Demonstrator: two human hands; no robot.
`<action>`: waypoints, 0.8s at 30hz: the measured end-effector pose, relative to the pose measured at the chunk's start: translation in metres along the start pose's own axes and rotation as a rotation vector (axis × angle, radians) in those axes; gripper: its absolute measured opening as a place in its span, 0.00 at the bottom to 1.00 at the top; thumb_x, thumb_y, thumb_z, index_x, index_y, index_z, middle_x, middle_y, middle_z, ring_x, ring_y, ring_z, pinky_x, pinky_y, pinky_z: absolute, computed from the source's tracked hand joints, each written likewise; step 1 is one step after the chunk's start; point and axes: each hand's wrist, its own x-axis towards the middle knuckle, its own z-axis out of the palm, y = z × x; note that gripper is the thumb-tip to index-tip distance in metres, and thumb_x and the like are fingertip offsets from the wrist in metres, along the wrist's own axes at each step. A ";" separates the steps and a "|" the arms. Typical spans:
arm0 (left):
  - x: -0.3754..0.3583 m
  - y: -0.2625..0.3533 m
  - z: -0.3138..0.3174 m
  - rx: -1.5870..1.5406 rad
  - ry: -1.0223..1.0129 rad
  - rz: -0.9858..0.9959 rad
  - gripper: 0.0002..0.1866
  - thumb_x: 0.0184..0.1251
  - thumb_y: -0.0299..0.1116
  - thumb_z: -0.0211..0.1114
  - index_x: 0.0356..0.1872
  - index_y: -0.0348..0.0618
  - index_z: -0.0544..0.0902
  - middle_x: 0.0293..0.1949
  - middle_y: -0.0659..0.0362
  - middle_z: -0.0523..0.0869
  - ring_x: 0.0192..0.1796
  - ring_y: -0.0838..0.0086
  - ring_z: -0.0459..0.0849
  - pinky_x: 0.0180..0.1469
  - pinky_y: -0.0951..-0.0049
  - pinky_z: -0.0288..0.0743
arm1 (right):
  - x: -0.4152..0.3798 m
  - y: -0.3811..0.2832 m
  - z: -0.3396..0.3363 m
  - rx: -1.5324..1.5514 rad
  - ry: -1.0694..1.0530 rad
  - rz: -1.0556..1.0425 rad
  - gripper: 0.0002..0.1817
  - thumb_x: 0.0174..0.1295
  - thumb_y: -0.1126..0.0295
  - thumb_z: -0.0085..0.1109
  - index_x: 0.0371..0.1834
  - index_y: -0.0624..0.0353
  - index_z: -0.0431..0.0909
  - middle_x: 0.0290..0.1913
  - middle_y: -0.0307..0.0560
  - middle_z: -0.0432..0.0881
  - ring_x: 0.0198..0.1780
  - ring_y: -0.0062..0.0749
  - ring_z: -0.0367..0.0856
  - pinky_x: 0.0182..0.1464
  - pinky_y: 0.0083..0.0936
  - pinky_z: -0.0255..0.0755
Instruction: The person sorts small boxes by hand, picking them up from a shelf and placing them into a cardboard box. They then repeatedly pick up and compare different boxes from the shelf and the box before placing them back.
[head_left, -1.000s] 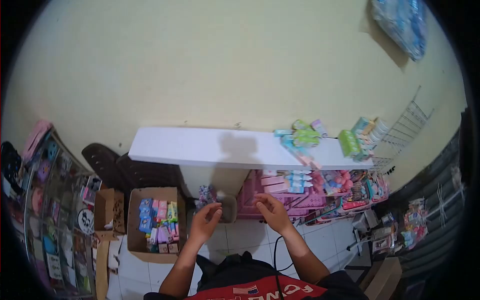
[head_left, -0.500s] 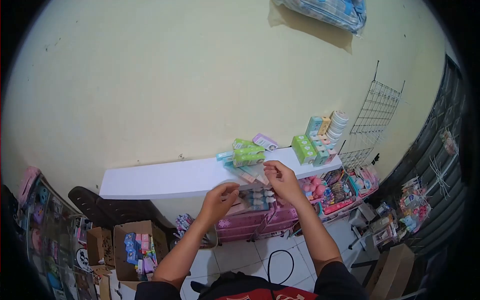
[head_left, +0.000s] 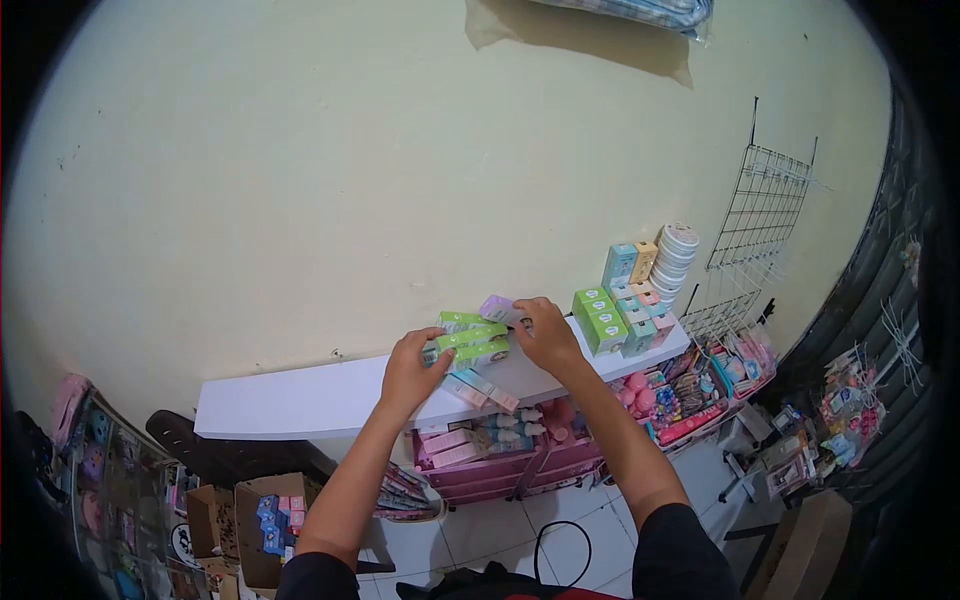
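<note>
Green cartons (head_left: 474,342) lie heaped on the white shelf (head_left: 290,396); our left hand (head_left: 408,378) curls thumb and fingers round their left ends, probably steadying them, grip unclear, while our right hand (head_left: 550,342) pinches the purple carton (head_left: 498,309), seemingly for control.

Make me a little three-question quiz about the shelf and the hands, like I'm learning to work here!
1. Which hand touches the small purple cardboard box?
2. True or false: the round white tubs are stacked in a tower.
3. Fill in the color: the left hand is at the loose ____ boxes on the long white shelf.

Key: 1. The right hand. 2. True. 3. Green.
</note>
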 end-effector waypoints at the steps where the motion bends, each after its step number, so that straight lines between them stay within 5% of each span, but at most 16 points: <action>1: 0.002 -0.006 0.003 0.004 -0.002 -0.001 0.17 0.63 0.37 0.71 0.49 0.40 0.85 0.46 0.47 0.85 0.51 0.57 0.83 0.54 0.61 0.76 | 0.003 0.005 0.003 -0.065 0.004 -0.005 0.19 0.62 0.68 0.60 0.56 0.59 0.76 0.52 0.54 0.78 0.55 0.51 0.76 0.58 0.44 0.73; 6: 0.010 -0.008 0.001 -0.011 -0.190 -0.207 0.20 0.64 0.37 0.72 0.53 0.36 0.84 0.39 0.49 0.87 0.45 0.64 0.86 0.52 0.67 0.78 | 0.007 0.021 0.015 -0.144 -0.027 -0.024 0.21 0.60 0.68 0.63 0.57 0.57 0.76 0.51 0.53 0.79 0.55 0.50 0.77 0.57 0.45 0.73; 10: 0.015 -0.012 0.000 -0.049 -0.188 -0.196 0.20 0.63 0.37 0.71 0.52 0.34 0.84 0.37 0.45 0.87 0.39 0.59 0.86 0.46 0.65 0.79 | 0.007 0.025 0.015 -0.200 0.034 -0.066 0.23 0.56 0.68 0.67 0.57 0.56 0.75 0.48 0.52 0.79 0.52 0.49 0.79 0.54 0.45 0.73; 16: 0.021 -0.009 0.003 -0.082 -0.079 -0.105 0.18 0.65 0.34 0.70 0.52 0.34 0.83 0.40 0.46 0.87 0.41 0.62 0.85 0.46 0.66 0.78 | 0.004 0.029 0.014 -0.297 -0.037 0.028 0.26 0.54 0.70 0.69 0.57 0.56 0.73 0.50 0.54 0.76 0.49 0.51 0.81 0.51 0.41 0.77; 18: 0.020 -0.003 0.000 -0.085 -0.021 -0.077 0.16 0.66 0.31 0.69 0.52 0.35 0.84 0.38 0.53 0.88 0.41 0.72 0.84 0.47 0.71 0.77 | 0.000 0.031 0.016 -0.315 -0.018 0.009 0.27 0.53 0.70 0.69 0.57 0.57 0.73 0.50 0.54 0.76 0.48 0.50 0.81 0.51 0.41 0.77; 24: 0.007 0.011 -0.031 -0.182 0.054 -0.093 0.16 0.66 0.31 0.69 0.52 0.35 0.83 0.42 0.50 0.86 0.43 0.67 0.84 0.49 0.70 0.77 | -0.005 0.019 0.011 -0.207 0.142 -0.054 0.28 0.52 0.69 0.69 0.57 0.61 0.71 0.49 0.54 0.74 0.46 0.49 0.81 0.50 0.39 0.78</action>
